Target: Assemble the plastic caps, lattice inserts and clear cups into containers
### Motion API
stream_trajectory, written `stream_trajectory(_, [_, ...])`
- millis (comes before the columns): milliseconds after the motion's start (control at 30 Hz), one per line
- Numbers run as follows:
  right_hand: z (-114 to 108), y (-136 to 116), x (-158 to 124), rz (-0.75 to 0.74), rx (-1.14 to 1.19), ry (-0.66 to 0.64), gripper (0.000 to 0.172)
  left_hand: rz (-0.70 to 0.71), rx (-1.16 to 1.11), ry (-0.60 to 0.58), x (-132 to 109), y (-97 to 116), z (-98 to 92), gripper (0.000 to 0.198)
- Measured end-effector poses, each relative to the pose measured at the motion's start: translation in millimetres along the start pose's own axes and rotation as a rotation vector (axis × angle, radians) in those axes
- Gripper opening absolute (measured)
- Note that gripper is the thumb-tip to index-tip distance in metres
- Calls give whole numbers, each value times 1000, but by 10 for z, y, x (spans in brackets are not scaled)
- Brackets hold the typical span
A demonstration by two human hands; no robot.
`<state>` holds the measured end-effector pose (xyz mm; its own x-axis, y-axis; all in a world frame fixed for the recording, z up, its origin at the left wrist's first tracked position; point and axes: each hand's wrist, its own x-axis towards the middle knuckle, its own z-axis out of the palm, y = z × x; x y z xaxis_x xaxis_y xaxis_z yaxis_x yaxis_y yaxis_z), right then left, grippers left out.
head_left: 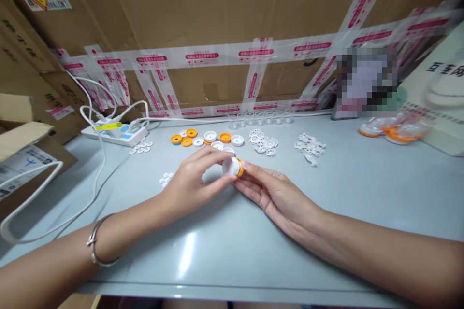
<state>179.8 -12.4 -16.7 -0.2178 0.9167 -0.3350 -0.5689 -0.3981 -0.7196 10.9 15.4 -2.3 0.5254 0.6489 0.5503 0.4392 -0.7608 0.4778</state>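
Between my two hands, above the middle of the table, is a small round white-and-orange plastic piece (231,166). Its white face is turned to the left and its orange rim to the right. My left hand (197,176) grips the white side between thumb and fingers. From the right, my right hand (266,188) pinches the orange edge with the thumb on top and fingers beneath. Just behind the hands lie several orange caps (186,142) and white caps (237,140). Small white discs (166,179) lie to the left of my left hand.
White spoked parts (263,143) and a pile of white pieces (310,147) lie behind my right hand. Clear cups (261,119) line the back by a large carton (217,19). A power strip (119,133) with white cables stands left. Bagged orange-white pieces (395,128) lie right.
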Motion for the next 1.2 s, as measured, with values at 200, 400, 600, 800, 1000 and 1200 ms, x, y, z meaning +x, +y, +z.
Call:
stream_trajectory(200, [-22,7,12,21,25,-34,16,-92,-107,-31,9,-6,9,29])
stream_trajectory(400, [-32,2,30,17,29,-48,16,-313,-417,-71,24,-32,7,30])
stream_trajectory(600, [-24,-8,26,12,50,-54,16,-389,-597,-111,43,-37,2,29])
stream_trajectory(800, [-26,-25,21,3,60,-68,15,-419,-606,-91,49,-43,-5,31])
stream_trajectory(1000, [-12,-40,14,13,106,-110,13,-416,-607,-56,53,-21,-28,31])
stream_trajectory(1200, [51,-80,-3,16,188,-141,16,-407,-624,19,76,76,-109,30])
